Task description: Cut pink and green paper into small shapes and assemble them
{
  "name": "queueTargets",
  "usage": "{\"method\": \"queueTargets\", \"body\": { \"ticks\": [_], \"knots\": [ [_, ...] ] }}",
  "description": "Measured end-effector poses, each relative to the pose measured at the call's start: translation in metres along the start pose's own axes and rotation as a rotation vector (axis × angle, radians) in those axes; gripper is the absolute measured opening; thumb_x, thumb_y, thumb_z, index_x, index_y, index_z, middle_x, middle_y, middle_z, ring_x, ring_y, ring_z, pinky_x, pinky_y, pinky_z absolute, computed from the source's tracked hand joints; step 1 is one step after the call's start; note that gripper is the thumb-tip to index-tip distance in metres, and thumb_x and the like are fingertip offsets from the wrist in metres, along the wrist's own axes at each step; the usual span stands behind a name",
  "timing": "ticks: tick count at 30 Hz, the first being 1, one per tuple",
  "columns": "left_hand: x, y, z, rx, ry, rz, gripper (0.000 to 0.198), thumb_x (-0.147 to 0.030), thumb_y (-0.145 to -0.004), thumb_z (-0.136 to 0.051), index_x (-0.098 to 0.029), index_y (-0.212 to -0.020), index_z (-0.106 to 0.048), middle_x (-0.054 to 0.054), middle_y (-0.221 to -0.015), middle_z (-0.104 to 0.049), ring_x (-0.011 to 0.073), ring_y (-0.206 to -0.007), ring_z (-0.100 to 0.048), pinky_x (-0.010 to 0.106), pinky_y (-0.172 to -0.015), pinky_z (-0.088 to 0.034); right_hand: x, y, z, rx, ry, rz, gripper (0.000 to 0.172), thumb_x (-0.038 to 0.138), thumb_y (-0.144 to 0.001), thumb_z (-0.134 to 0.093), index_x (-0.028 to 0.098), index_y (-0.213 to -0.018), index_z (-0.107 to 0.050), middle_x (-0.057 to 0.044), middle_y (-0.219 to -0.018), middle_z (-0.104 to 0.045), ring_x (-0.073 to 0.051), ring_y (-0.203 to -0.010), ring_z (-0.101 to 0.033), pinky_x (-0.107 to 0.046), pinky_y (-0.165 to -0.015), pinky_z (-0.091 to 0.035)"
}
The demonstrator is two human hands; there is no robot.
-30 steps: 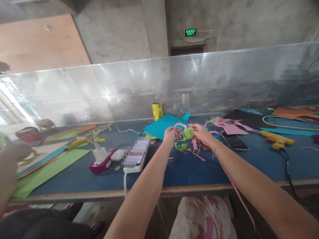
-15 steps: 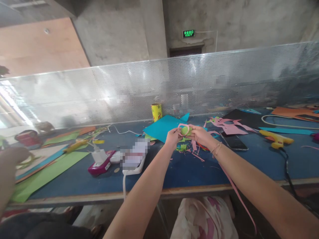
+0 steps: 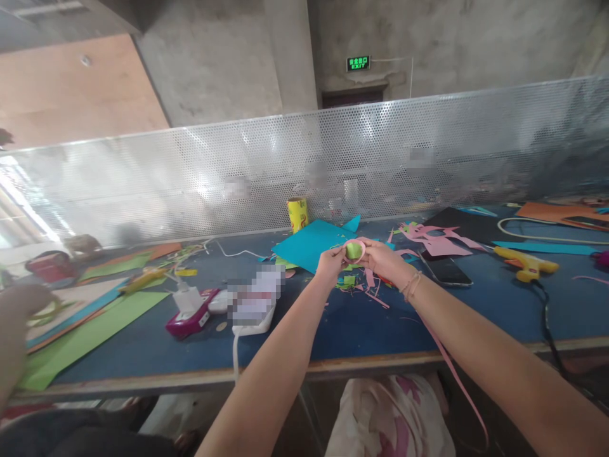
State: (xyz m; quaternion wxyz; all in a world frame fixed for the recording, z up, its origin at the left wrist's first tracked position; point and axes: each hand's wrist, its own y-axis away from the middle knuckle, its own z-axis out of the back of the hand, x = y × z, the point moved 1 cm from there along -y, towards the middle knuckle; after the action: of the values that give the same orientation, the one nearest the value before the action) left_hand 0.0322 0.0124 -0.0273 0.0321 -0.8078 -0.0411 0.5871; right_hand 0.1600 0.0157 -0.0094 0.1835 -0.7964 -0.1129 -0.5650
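Note:
Between my two hands is a small green paper piece, with a pink paper strip curved round its rim. My left hand pinches the left edge of this piece. The fingers of my right hand close on its right side, partly hiding it. A long pink tail of paper hangs below my right forearm, past the table edge. Just behind my hands lies a blue paper sheet. Green and pink paper scraps are scattered beneath them.
To the right are a dark phone and a yellow glue gun with its cord. At left stand a white charging phone and a purple power strip. A co-worker's arm reaches in at far left. A perforated metal screen runs behind.
The pink strip, looser and standing off the green piece before, now sits closer round it. Both hands stay nearly in place, and the view has shifted slightly.

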Motion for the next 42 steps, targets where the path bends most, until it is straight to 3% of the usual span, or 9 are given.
{"method": "queueTargets", "body": {
  "ticks": [8, 17, 22, 26, 28, 30, 33, 37, 42],
  "knots": [
    [-0.001, 0.001, 0.002, -0.011, 0.039, 0.010, 0.014, -0.016, -0.069, -0.065, -0.010, -0.081, -0.066, 0.000, -0.056, -0.056, 0.0065, -0.051, -0.052, 0.022, -0.061, -0.048, -0.006, -0.005, 0.000, -0.088, -0.007, -0.030, 0.020, 0.007, -0.068, -0.051, 0.017, -0.083, -0.060, -0.004, -0.074, -0.065, -0.014, -0.071, -0.061, -0.028, -0.068, -0.050],
    [-0.006, 0.003, 0.005, -0.093, 0.067, 0.052, 0.013, -0.010, -0.065, -0.067, -0.009, -0.078, -0.063, 0.005, -0.066, -0.063, 0.0103, -0.059, -0.060, 0.024, -0.064, -0.050, -0.004, -0.001, -0.001, 0.030, 0.004, 0.008, 0.019, 0.016, -0.067, -0.057, 0.018, -0.086, -0.058, -0.005, -0.085, -0.063, -0.015, -0.080, -0.059, -0.028, -0.068, -0.049],
    [-0.003, -0.001, 0.005, -0.076, -0.089, -0.015, 0.010, -0.013, -0.066, -0.065, -0.011, -0.075, -0.062, 0.004, -0.069, -0.063, 0.0113, -0.060, -0.059, 0.026, -0.064, -0.050, -0.002, 0.002, -0.006, -0.061, 0.212, 0.051, 0.020, 0.016, -0.069, -0.053, 0.018, -0.089, -0.057, -0.004, -0.086, -0.062, -0.013, -0.077, -0.058, -0.026, -0.066, -0.048],
    [-0.009, -0.002, 0.006, 0.001, -0.478, -0.094, 0.012, -0.018, -0.063, -0.066, -0.012, -0.072, -0.062, 0.002, -0.064, -0.061, 0.0126, -0.061, -0.058, 0.026, -0.062, -0.048, 0.000, -0.001, 0.005, -0.144, 0.525, 0.114, 0.016, 0.015, -0.069, -0.048, 0.016, -0.082, -0.058, -0.004, -0.078, -0.061, -0.013, -0.071, -0.056, -0.026, -0.063, -0.046],
    [-0.013, 0.000, 0.008, 0.130, -0.661, -0.112, 0.015, -0.020, -0.059, -0.068, -0.013, -0.072, -0.063, 0.002, -0.065, -0.062, 0.0131, -0.064, -0.058, 0.024, -0.062, -0.046, 0.003, -0.003, 0.013, -0.153, 0.716, 0.158, 0.016, 0.014, -0.067, -0.047, 0.014, -0.078, -0.059, -0.003, -0.073, -0.061, -0.013, -0.067, -0.055, -0.026, -0.062, -0.044],
    [-0.017, 0.003, 0.010, 0.286, -0.781, -0.071, 0.021, -0.019, -0.053, -0.071, -0.013, -0.072, -0.064, 0.002, -0.067, -0.064, 0.0143, -0.065, -0.058, 0.023, -0.059, -0.045, 0.005, -0.004, 0.019, -0.103, 0.882, 0.209, 0.018, 0.012, -0.065, -0.047, 0.014, -0.077, -0.061, -0.003, -0.075, -0.062, -0.014, -0.069, -0.055, -0.027, -0.066, -0.043],
    [-0.019, 0.005, 0.015, 0.366, -0.954, -0.018, 0.022, -0.014, -0.047, -0.072, -0.012, -0.068, -0.064, 0.003, -0.062, -0.063, 0.0155, -0.061, -0.058, 0.023, -0.055, -0.043, 0.006, -0.002, 0.021, 0.000, 1.030, 0.205, 0.023, 0.009, -0.062, -0.050, 0.015, -0.078, -0.065, -0.003, -0.079, -0.063, -0.015, -0.073, -0.056, -0.027, -0.069, -0.043],
    [-0.021, 0.003, 0.018, 0.324, -0.971, -0.125, 0.013, -0.022, -0.055, -0.069, -0.013, -0.063, -0.063, 0.002, -0.058, -0.062, 0.0138, -0.057, -0.057, 0.022, -0.052, -0.041, 0.003, 0.001, 0.014, 0.131, 0.894, 0.005, 0.023, 0.014, -0.066, -0.055, 0.016, -0.087, -0.065, -0.003, -0.075, -0.062, -0.013, -0.063, -0.055, -0.026, -0.060, -0.045],
    [-0.028, 0.005, 0.013, 0.283, -0.841, -0.243, 0.022, -0.034, -0.059, -0.069, -0.014, -0.062, -0.063, 0.001, -0.055, -0.059, 0.0086, -0.045, -0.049, 0.020, -0.046, -0.038, 0.004, 0.004, 0.010, 0.147, 0.607, -0.152, 0.025, 0.016, -0.067, -0.057, 0.018, -0.091, -0.065, -0.003, -0.081, -0.061, -0.011, -0.066, -0.056, -0.026, -0.062, -0.047]
  ]
}}
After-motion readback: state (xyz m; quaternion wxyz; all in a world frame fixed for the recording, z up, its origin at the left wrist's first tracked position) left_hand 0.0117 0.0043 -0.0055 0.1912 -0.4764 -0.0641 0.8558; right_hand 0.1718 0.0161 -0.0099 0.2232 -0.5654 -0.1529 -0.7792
